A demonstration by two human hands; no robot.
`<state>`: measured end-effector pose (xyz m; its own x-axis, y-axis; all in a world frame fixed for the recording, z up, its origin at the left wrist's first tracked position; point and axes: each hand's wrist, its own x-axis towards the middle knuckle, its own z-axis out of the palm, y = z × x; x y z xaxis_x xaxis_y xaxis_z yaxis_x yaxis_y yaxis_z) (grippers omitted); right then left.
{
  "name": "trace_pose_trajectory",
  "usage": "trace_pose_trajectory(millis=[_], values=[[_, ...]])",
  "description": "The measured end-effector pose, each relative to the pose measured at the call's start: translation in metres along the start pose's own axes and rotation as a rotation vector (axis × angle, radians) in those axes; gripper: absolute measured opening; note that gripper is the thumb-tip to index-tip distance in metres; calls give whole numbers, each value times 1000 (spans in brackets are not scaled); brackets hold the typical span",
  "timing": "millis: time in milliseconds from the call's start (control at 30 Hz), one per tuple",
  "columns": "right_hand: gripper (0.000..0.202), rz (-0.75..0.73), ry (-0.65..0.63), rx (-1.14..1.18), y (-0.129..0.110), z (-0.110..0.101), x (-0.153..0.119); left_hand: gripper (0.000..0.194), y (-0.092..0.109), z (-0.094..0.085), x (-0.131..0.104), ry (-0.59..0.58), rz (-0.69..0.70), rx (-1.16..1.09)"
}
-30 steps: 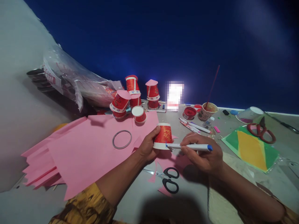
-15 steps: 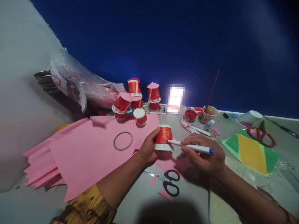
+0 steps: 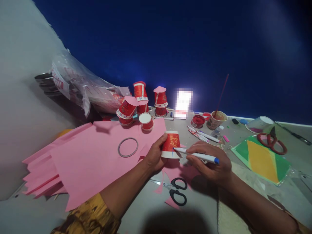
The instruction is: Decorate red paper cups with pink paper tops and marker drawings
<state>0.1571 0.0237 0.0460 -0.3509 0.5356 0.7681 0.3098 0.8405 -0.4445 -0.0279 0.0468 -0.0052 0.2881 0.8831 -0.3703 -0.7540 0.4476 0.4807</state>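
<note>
A red paper cup (image 3: pixel 171 140) with gold lettering and a white rim is held upside down in my left hand (image 3: pixel 156 154), the thumb along its side. Pinched in my right hand (image 3: pixel 211 161) is a white marker (image 3: pixel 201 156) with a blue end. Its tip touches the cup's lower front, at a short blue line near the white band. Black-handled scissors (image 3: pixel 178 191) lie below the cup among pink paper scraps (image 3: pixel 173 202). Left of my left hand, a grey ring (image 3: pixel 128 156) rests on large pink paper sheets (image 3: pixel 87 159).
Behind stand stacked red cups (image 3: pixel 140 92) with pink cone tops and a small cup (image 3: pixel 147 123). At right are a red paint pot (image 3: pixel 198 121), a cup with a stick (image 3: pixel 215 123), markers (image 3: pixel 207 135), red-handled scissors (image 3: pixel 271 143) and a green-yellow packet (image 3: pixel 262 159). A plastic bag (image 3: pixel 90 87) lies back left.
My right hand and the marker have shifted slightly left, with the tip staying at the blue line. The cup has barely moved in my left hand.
</note>
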Motion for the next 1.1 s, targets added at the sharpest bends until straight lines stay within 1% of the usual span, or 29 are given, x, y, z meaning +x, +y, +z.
trace_pose_trajectory(millis=[100,200,367,533,733,833,933,1100], values=[[13,17,23,-23,1,-1,-2,29,0,0,0,-5,-2,-27],[12,-5,58,-37,0,0,-4,30,0,-2,0,-14,-7,-14],[12,-50,22,-51,-4,1,-4,34,-1,-5,1,-37,-15,32],[9,-41,8,-89,-3,1,-3,40,-1,-5,1,-51,9,34],[9,-47,36,-153,-3,-2,-2,39,1,-3,-1,-70,22,37],[9,-46,25,-175,-6,-3,-2,37,0,-4,-1,-63,30,38],[8,-50,27,-162,-8,-1,-3,38,-1,-5,1,-59,37,47],[5,-71,18,-132,-6,3,-6,41,-2,-5,2,-83,39,54]])
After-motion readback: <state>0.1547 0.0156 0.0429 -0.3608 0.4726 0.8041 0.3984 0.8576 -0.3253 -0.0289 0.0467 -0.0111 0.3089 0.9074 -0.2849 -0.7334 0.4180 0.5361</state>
